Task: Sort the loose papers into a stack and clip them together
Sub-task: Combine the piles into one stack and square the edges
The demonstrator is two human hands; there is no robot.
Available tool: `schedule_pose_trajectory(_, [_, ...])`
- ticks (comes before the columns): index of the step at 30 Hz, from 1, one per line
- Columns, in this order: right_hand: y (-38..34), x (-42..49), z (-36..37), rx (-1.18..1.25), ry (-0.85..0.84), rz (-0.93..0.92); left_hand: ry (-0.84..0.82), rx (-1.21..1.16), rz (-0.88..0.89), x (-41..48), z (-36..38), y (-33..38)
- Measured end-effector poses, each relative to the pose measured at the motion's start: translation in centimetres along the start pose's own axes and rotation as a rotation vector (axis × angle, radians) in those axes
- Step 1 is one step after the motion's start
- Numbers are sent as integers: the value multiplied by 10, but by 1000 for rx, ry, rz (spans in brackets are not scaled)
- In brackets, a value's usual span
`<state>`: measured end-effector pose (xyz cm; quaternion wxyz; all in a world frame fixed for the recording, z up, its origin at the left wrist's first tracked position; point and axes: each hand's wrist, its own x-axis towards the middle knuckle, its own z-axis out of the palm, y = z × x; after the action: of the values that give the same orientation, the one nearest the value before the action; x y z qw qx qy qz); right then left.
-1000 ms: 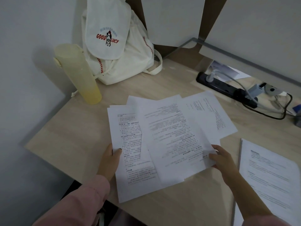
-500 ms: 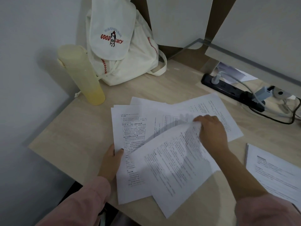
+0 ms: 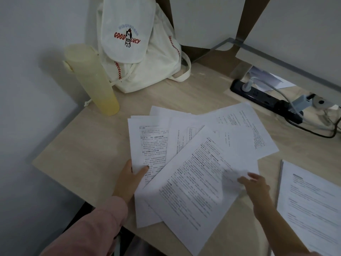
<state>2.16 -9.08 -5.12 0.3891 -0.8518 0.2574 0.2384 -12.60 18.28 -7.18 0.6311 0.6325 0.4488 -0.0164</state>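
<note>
Papers [image 3: 238, 126]: fanned and overlapping, laid on the tabletop [image 3: 83, 154].
Left hand [image 3: 130, 180]: leftmost sheet [image 3: 147, 141] is pinched at its edge, thumb on top.
Right hand [image 3: 255, 187]: placed at the tilted top sheet [image 3: 193, 191]; grip blurred, cannot be told.

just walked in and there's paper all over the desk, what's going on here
A person is sorting loose printed papers on a wooden desk. The left hand pinches the edge of the leftmost sheet, thumb on top. The right hand is at the right edge of the tilted top sheet; motion blur hides whether it grips. The sheets lie fanned and overlapping, not yet a squared stack, and nothing is clipped.
</note>
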Motion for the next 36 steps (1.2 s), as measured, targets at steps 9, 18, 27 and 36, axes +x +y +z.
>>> schedule_pose_trajectory(9, [3, -6, 17, 138, -132, -63, -37, 107, 18, 5, 4, 2])
schedule_pose_trajectory(18, [-15, 31, 13, -312, 237, -392, -106, 129, 18, 7, 2, -2])
schedule_pose_trajectory(27, [4, 38, -2, -40, 20, -55, -79, 62, -28, 7, 5, -5])
schedule_pose_trajectory(36, [16, -34, 19, 125, -704, -24, -55, -93, -74, 1, 16, -6])
